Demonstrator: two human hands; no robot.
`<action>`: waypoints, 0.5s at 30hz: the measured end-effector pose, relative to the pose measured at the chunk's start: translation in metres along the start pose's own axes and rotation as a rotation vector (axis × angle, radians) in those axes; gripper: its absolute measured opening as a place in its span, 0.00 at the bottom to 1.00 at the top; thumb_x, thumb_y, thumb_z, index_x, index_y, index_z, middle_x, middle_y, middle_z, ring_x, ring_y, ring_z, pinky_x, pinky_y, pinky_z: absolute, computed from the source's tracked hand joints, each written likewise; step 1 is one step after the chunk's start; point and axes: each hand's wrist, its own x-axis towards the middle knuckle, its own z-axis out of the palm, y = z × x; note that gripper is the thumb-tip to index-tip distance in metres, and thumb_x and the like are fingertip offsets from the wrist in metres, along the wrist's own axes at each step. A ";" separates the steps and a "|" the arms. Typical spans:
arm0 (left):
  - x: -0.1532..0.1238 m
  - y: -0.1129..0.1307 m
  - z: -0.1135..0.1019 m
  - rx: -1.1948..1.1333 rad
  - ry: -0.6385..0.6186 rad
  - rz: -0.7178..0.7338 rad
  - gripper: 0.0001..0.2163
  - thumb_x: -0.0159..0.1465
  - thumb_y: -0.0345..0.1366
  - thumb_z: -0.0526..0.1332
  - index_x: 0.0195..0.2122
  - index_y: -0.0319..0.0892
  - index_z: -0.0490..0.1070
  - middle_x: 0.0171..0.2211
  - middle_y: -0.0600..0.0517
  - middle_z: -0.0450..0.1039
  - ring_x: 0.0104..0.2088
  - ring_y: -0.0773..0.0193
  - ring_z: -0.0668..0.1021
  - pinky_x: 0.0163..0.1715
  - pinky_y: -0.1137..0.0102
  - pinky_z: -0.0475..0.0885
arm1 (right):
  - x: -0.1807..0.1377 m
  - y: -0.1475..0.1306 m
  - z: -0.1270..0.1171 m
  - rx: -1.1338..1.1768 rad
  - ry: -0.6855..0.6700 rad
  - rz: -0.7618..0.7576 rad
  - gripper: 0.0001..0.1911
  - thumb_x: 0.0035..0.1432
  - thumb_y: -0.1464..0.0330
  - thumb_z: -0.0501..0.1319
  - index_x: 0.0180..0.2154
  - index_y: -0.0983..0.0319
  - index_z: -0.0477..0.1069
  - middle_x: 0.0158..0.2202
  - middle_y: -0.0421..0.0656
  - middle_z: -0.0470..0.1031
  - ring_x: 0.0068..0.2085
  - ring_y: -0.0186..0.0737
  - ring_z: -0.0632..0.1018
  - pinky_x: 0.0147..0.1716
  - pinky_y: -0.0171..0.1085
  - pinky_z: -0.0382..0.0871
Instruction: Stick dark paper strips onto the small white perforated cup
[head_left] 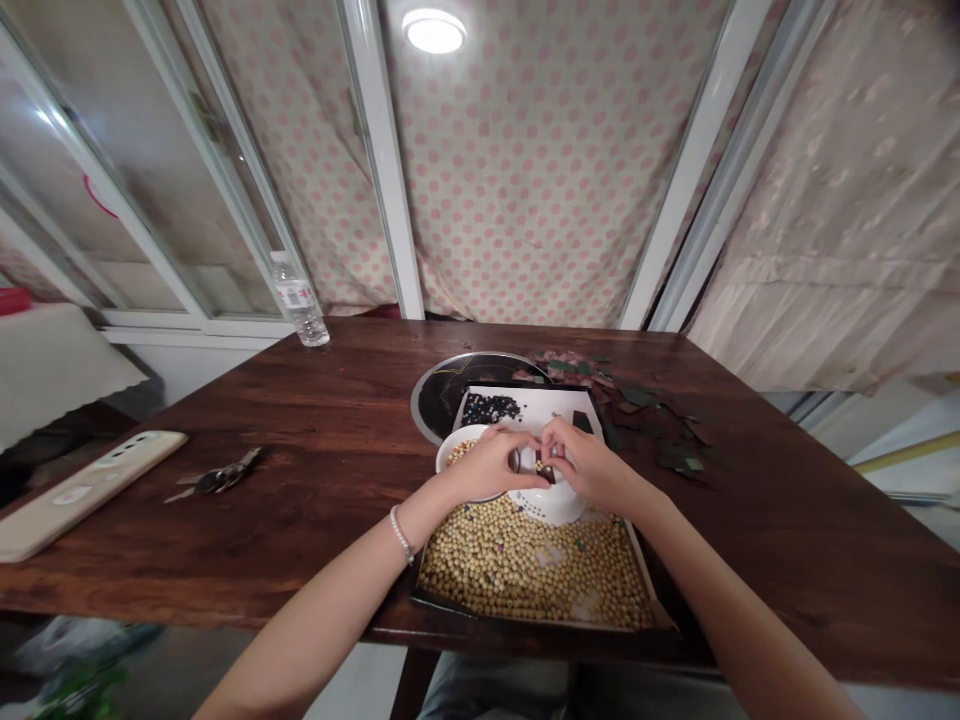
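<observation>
Over the tray (547, 401) of beads (491, 560) on the counter (322, 440), the left hand (491, 463) grips a dark piece (547, 474); whether the right hand (583, 463) grasps anything, I cannot tell.

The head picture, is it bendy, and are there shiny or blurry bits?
In the head view, a round light glares white up top; the head view also looks stretched, with window frames leaning outward; and in the head view, the right-side curtain looks blurry, and the small thing between the left hand and right hand is hard to make out.
</observation>
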 end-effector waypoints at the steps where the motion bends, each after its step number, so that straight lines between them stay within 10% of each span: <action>1: 0.000 0.000 0.000 -0.006 -0.004 0.005 0.16 0.53 0.46 0.67 0.40 0.45 0.72 0.36 0.53 0.76 0.40 0.58 0.73 0.50 0.59 0.61 | 0.000 0.000 0.000 0.014 0.003 0.004 0.13 0.53 0.81 0.50 0.37 0.58 0.57 0.34 0.41 0.68 0.35 0.39 0.70 0.36 0.37 0.62; 15: 0.000 0.000 -0.002 -0.046 -0.010 -0.002 0.16 0.53 0.46 0.67 0.40 0.44 0.73 0.36 0.53 0.76 0.41 0.57 0.73 0.51 0.58 0.60 | 0.007 0.001 0.013 0.122 0.210 0.087 0.10 0.52 0.72 0.59 0.34 0.57 0.57 0.31 0.39 0.72 0.29 0.36 0.70 0.31 0.36 0.64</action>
